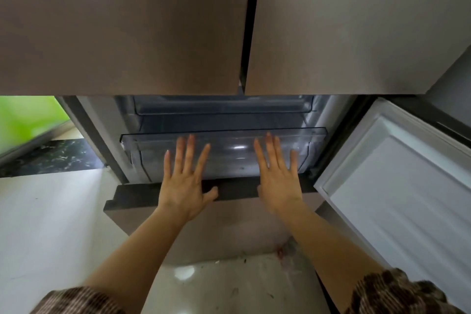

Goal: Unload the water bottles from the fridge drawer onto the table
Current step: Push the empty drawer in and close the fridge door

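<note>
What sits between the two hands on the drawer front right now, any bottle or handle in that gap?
Nothing: in the head view, only the clear drawer front shows between the left hand and right hand. No bottle is visible there.

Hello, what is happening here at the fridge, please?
A person is bent toward the open lower part of a fridge. Both hands, the left hand and the right hand, are spread flat with open fingers against the front of a clear drawer, holding nothing. The lower door on the right is swung open, while the two upper doors are shut. No water bottles are visible in the drawer or anywhere else in view, and the table is out of view.
</note>
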Available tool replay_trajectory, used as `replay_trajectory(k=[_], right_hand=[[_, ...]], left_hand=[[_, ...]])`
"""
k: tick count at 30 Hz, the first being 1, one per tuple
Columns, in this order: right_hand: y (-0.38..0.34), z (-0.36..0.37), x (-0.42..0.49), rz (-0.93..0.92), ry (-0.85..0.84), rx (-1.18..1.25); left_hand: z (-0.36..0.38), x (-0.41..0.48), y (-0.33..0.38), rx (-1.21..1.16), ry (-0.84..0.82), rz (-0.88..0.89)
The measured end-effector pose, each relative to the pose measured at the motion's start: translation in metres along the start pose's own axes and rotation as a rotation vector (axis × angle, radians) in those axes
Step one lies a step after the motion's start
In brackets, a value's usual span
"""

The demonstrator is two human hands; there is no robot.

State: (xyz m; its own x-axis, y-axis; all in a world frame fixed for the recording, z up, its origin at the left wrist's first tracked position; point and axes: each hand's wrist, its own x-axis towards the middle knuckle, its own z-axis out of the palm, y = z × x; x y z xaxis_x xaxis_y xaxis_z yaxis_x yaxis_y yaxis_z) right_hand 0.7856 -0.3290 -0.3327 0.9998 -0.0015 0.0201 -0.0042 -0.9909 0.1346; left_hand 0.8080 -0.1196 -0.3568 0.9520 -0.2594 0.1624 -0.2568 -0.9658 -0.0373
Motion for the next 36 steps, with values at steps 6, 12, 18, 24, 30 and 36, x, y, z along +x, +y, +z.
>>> replay_trajectory(k=[6,12,18,24,30,36], right_hand=[[-0.003,0.0,0.043,-0.01,0.002,0.002],[-0.011,0.009,0.063,0.022,0.036,-0.006],[-0.007,-0.001,0.059,-0.005,0.028,-0.081],[0.018,-0.037,0.007,0.011,0.018,0.048],[0.076,-0.083,-0.085,0.09,0.0,0.122],[0.148,-0.123,-0.202,0.149,0.052,0.099]], left_hand=[[0.007,0.045,-0.014,-0.042,0.001,0.022],[0.013,0.065,-0.008,-0.054,-0.063,-0.027],[0.002,0.062,-0.002,-0.011,-0.124,-0.045],[-0.036,0.038,0.028,-0.089,-0.151,-0.042],[-0.094,-0.003,0.086,-0.233,-0.162,0.062],[-0.149,-0.073,0.188,-0.317,-0.093,0.209]])
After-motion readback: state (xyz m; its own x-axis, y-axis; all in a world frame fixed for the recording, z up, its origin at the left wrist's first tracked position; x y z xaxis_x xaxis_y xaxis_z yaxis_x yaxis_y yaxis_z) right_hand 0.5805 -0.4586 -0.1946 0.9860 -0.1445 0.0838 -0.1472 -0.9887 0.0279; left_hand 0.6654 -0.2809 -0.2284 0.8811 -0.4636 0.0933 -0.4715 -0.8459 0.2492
